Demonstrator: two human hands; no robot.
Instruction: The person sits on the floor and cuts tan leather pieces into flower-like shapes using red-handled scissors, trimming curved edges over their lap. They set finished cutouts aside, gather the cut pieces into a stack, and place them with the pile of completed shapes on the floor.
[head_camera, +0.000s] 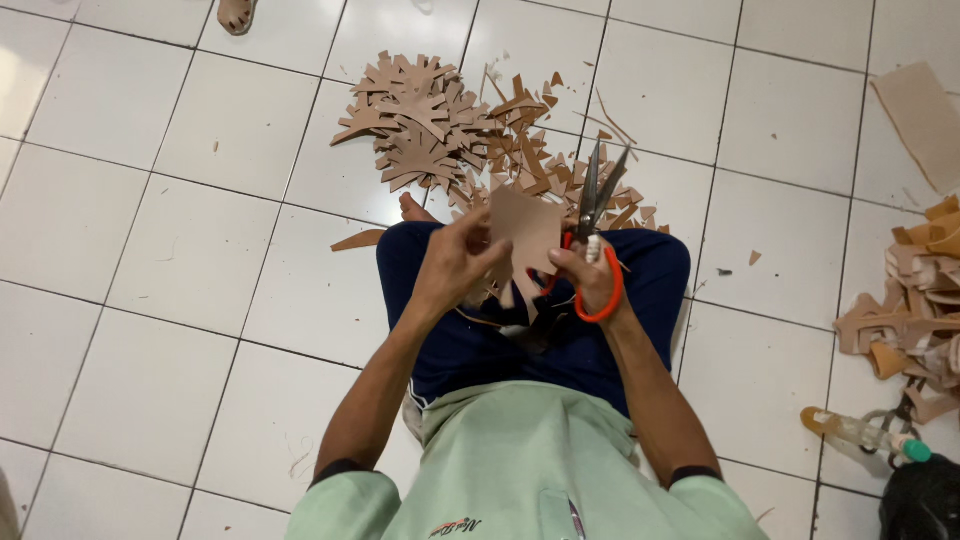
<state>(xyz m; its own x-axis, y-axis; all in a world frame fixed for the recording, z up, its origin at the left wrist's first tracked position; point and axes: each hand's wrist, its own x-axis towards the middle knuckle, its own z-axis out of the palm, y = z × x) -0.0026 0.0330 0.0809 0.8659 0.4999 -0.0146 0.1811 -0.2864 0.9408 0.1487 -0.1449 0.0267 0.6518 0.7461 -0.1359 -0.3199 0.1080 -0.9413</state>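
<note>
Tan leather piece (525, 232) held up over the lap, above dark blue trousers (460, 345), pinched at its near edge by left hand (455, 262), fingers closed on it. Just beside it, right hand (590, 280) clamped through orange handles of scissors (595, 225), blades parted and pointing away. Beyond the knees, heap of cut tan scraps (450, 125) spread on white tiled floor (150, 250). Far right, second stack of tan pieces (915, 310) and a plastic bottle (860, 435) lying flat.
</note>
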